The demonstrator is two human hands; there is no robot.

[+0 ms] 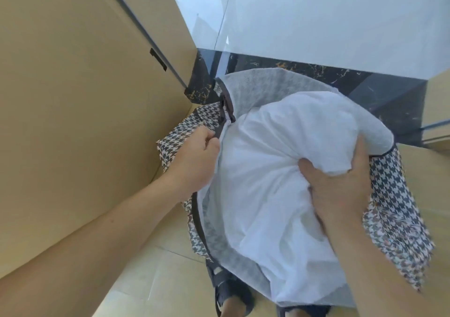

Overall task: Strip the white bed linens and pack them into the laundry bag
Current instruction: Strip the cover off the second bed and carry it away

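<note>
Down in the open bag (399,195), the white linens (270,170) fill the grey-lined mouth. Left hand (194,156) is curled tight on the bag's dark rim at the left side. Right hand (341,195) is clenched on a bunch of linens, thumb pressed into the cloth, beside the bag's right edge.

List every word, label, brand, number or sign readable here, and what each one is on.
None. No readable text shows on the houndstooth laundry bag, the white linens, the wooden panel or the dark marble skirting.
</note>
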